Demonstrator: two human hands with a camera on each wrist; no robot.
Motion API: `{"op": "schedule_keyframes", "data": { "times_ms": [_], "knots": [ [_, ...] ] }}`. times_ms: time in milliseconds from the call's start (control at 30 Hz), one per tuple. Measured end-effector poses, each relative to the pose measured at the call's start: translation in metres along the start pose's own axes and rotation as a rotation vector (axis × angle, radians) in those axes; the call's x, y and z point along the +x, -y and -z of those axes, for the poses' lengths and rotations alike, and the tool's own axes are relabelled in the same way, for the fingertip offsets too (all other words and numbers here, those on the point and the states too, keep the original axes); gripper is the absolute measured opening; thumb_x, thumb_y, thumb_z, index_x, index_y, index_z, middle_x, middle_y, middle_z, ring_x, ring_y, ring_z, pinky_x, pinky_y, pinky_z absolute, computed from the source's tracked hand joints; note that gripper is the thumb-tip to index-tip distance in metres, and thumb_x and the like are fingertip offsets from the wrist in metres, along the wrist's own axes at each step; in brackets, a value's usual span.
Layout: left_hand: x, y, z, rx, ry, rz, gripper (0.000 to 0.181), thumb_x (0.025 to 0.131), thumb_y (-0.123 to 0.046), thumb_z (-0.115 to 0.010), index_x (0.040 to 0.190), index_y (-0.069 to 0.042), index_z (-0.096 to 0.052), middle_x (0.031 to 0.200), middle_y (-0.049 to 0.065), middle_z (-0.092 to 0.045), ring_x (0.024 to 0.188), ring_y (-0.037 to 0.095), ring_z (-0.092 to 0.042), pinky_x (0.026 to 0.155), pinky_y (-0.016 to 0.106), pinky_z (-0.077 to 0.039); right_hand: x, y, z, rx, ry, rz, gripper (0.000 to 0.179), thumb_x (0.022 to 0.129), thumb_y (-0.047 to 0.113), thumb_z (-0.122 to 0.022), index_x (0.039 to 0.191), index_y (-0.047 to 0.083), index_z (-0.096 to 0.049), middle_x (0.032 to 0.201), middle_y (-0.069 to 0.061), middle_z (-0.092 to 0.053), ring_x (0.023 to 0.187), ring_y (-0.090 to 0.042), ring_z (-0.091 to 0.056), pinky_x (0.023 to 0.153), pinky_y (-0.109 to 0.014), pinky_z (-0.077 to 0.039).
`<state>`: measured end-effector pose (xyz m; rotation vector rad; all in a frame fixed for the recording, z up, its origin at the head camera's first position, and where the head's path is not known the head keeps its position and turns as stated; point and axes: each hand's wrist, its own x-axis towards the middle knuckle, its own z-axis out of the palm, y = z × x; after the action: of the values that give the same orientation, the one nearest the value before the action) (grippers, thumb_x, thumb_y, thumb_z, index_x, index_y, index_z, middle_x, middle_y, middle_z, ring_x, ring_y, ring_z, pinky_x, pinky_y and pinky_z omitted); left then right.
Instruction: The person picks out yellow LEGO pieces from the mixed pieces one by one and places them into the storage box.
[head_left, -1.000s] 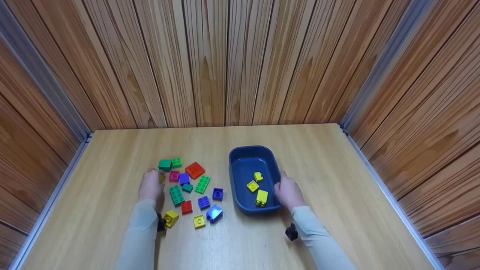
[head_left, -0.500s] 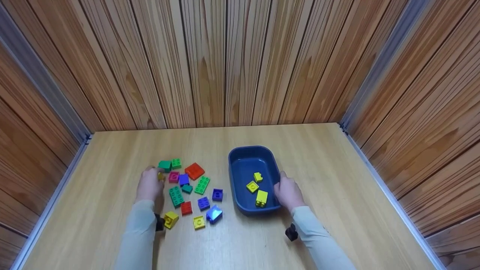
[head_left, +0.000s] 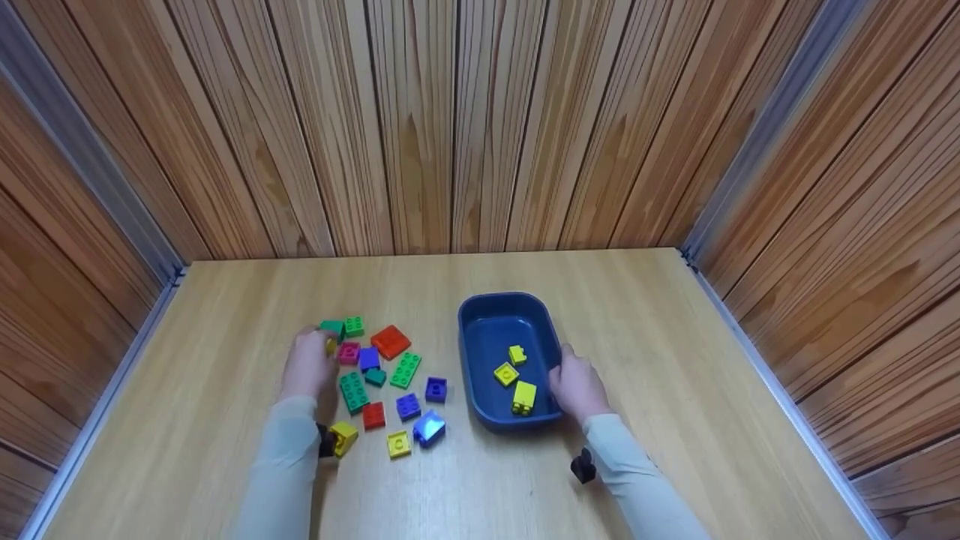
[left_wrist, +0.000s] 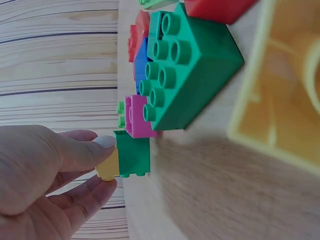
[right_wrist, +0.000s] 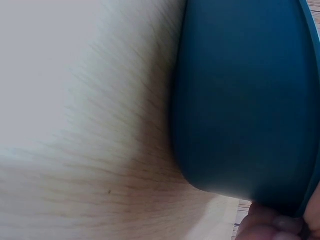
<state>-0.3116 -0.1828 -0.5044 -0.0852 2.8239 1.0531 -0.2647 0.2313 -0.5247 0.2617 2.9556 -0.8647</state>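
Note:
My left hand [head_left: 308, 365] pinches a small yellow building brick [left_wrist: 108, 166] between thumb and fingers, at the left edge of the loose bricks. Just beyond it lies a dark green brick [left_wrist: 134, 153], overlapped by the yellow one in the left wrist view. A pink brick [head_left: 349, 352] is close to the right of the fingertips. My right hand [head_left: 578, 385] grips the right rim of a dark blue tub [head_left: 471, 360]. Inside the tub lie three yellow pieces, one of them a taller block [head_left: 524, 397].
Several red, green, purple and blue bricks spread between the left hand and the tub, among them a red brick [head_left: 391, 342] and a blue brick [head_left: 429, 428]. Two more yellow bricks lie near the front, one a flat yellow brick [head_left: 399, 443]. Wood-patterned walls enclose the table [head_left: 630, 300].
My left hand, with the yellow brick, has shifted slightly away from me and to the right, toward the dark green brick. The right hand and the tub have stayed put.

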Motion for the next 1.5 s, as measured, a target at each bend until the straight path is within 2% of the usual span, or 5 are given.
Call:
{"op": "schedule_keyframes", "data": {
  "times_ms": [300, 700, 1033, 1300, 1500],
  "knots": [
    [0.003, -0.002, -0.004, 0.017, -0.017, -0.062, 0.039, 0.09, 0.01, -0.051, 0.128, 0.005, -0.055, 0.133, 0.027, -0.044, 0.127, 0.045, -0.039, 0.104, 0.055, -0.033, 0.0, -0.002, -0.001, -0.047, -0.048, 0.047, 0.052, 0.093, 0.012, -0.05, 0.139, -0.01, -0.037, 0.114, -0.029, -0.06, 0.082, -0.028, -0.063, 0.08, -0.047, -0.053],
    [0.002, -0.013, -0.014, 0.03, -0.013, -0.079, 0.042, 0.087, 0.008, -0.06, 0.128, 0.002, -0.057, 0.125, 0.022, -0.049, 0.12, 0.041, -0.046, 0.101, 0.055, -0.038, 0.0, -0.001, -0.002, -0.03, -0.023, 0.024, 0.055, 0.095, 0.014, -0.049, 0.142, -0.009, -0.033, 0.118, -0.029, -0.059, 0.085, -0.027, -0.062, 0.082, -0.045, -0.053],
    [0.005, -0.028, -0.028, 0.055, -0.009, -0.085, 0.038, 0.091, 0.005, -0.058, 0.128, 0.001, -0.058, 0.135, 0.024, -0.044, 0.125, 0.042, -0.042, 0.103, 0.054, -0.035, 0.0, -0.002, -0.002, -0.006, 0.002, 0.004, 0.056, 0.096, 0.014, -0.048, 0.144, -0.008, -0.03, 0.112, -0.025, -0.061, 0.081, -0.024, -0.062, 0.077, -0.041, -0.054],
    [0.011, -0.04, -0.039, 0.12, -0.08, -0.187, 0.034, 0.084, 0.011, -0.062, 0.118, 0.005, -0.064, 0.12, 0.024, -0.056, 0.113, 0.038, -0.053, 0.1, 0.048, -0.042, 0.0, -0.002, -0.001, -0.023, -0.017, 0.026, 0.054, 0.095, 0.014, -0.049, 0.142, -0.009, -0.033, 0.121, -0.029, -0.057, 0.085, -0.027, -0.062, 0.081, -0.043, -0.053],
    [0.013, -0.053, -0.044, 0.11, -0.028, -0.144, 0.039, 0.085, 0.01, -0.061, 0.124, 0.002, -0.061, 0.128, 0.023, -0.052, 0.118, 0.038, -0.049, 0.102, 0.049, -0.039, 0.001, -0.002, 0.0, -0.013, -0.004, 0.008, 0.056, 0.096, 0.014, -0.049, 0.144, -0.007, -0.031, 0.113, -0.025, -0.06, 0.077, -0.024, -0.06, 0.066, -0.035, -0.051]
  ]
}}
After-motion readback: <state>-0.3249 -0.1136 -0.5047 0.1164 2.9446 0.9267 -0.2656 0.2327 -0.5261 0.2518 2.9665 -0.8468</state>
